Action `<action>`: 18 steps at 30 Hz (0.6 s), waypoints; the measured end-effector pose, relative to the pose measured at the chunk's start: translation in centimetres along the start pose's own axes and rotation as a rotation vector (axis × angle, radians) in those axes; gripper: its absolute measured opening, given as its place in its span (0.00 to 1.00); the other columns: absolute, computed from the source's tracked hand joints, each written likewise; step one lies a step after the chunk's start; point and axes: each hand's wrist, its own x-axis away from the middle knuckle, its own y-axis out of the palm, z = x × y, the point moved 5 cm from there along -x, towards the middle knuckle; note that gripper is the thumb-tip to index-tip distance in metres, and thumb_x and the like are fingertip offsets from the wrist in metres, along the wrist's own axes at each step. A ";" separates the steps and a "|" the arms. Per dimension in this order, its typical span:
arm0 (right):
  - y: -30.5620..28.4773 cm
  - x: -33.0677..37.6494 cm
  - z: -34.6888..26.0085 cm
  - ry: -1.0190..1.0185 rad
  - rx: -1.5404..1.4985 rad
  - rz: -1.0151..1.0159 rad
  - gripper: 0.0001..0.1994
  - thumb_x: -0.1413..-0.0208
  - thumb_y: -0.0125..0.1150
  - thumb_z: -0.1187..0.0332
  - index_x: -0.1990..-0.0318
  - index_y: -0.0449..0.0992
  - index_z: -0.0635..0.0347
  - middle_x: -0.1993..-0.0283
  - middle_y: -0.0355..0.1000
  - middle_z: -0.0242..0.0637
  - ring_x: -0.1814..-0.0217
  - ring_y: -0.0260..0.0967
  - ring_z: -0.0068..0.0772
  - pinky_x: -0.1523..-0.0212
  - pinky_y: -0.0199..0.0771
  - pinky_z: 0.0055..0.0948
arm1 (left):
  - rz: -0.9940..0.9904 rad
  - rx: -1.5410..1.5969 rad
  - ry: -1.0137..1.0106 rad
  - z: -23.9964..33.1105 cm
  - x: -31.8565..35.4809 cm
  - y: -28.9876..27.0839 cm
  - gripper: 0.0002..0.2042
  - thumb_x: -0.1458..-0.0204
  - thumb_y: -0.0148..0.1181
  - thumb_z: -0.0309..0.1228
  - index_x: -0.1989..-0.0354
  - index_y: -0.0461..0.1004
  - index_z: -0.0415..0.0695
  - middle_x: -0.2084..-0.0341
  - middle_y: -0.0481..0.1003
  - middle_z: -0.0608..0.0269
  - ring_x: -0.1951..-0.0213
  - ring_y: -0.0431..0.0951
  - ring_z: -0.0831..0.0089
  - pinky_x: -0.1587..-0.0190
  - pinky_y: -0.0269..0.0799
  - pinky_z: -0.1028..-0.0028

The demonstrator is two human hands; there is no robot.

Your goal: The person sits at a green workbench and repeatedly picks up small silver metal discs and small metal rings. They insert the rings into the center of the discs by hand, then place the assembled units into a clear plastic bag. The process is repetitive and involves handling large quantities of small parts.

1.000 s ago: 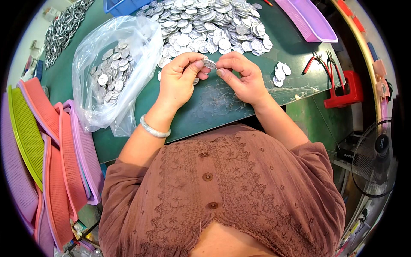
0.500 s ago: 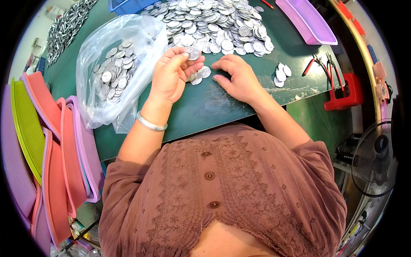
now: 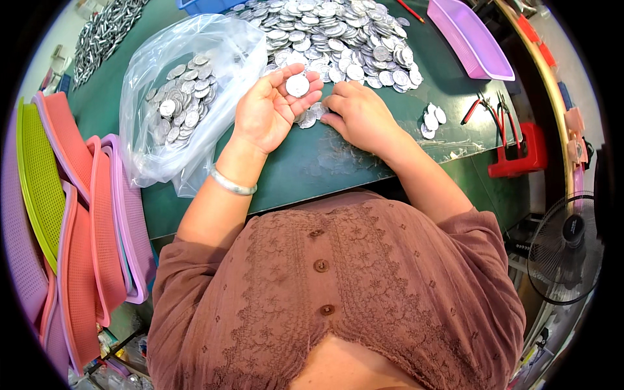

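My left hand (image 3: 268, 109) lies palm up on the green table (image 3: 312, 170), fingers apart, with one round silver disc (image 3: 298, 85) resting on its fingertips. My right hand (image 3: 359, 116) rests palm down just to the right, its fingers curled over a few loose silver discs (image 3: 305, 119) at the near edge of a big pile of silver discs (image 3: 338, 36). A clear plastic bag (image 3: 185, 97) part-filled with the same discs lies open to the left of my left hand. A silver bangle (image 3: 232, 184) sits on my left wrist.
Stacked pink, green and purple mesh trays (image 3: 71, 214) lean at the left. A purple tray (image 3: 469, 38) stands back right; a small group of discs (image 3: 431, 119) and red-handled pliers (image 3: 484, 107) lie right. A red stool (image 3: 517, 151) and a fan (image 3: 567, 247) stand off the table's right edge.
My left hand has turned palm up and lifted a single disc away from the right hand. My right hand has dropped flat onto the loose discs on the table.
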 end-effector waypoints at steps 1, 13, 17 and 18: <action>0.0 0.0 -0.2 -0.022 0.037 0.005 0.08 0.60 0.60 0.64 0.75 0.73 0.59 0.71 0.64 0.35 0.63 0.63 0.37 0.62 0.64 0.34 | -0.017 0.016 -0.002 -0.1 -0.1 -0.1 0.17 0.45 0.34 0.30 0.53 0.61 0.29 0.55 0.65 0.40 0.53 0.69 0.54 0.48 0.65 0.64; -0.4 -0.6 -1.2 -0.172 0.209 -0.025 0.07 0.61 0.58 0.64 0.79 0.72 0.57 0.73 0.65 0.33 0.66 0.64 0.33 0.65 0.64 0.31 | 0.012 0.028 0.003 -0.1 0.0 0.0 0.16 0.45 0.38 0.30 0.54 0.62 0.30 0.57 0.67 0.44 0.54 0.69 0.56 0.49 0.66 0.66; -0.3 -0.6 -1.6 -0.196 0.274 -0.070 0.06 0.60 0.57 0.66 0.77 0.70 0.59 0.73 0.62 0.35 0.68 0.62 0.33 0.65 0.63 0.31 | 0.046 -0.010 0.008 -0.1 -0.1 -0.8 0.13 0.48 0.47 0.28 0.56 0.64 0.32 0.64 0.70 0.51 0.62 0.73 0.67 0.59 0.72 0.75; -0.4 -0.7 -1.4 -0.185 0.262 -0.034 0.06 0.60 0.56 0.67 0.78 0.71 0.58 0.74 0.63 0.35 0.70 0.63 0.34 0.66 0.64 0.31 | 0.067 -0.042 0.014 -0.1 -0.1 -1.0 0.13 0.49 0.49 0.27 0.57 0.64 0.32 0.67 0.70 0.54 0.66 0.72 0.70 0.63 0.71 0.78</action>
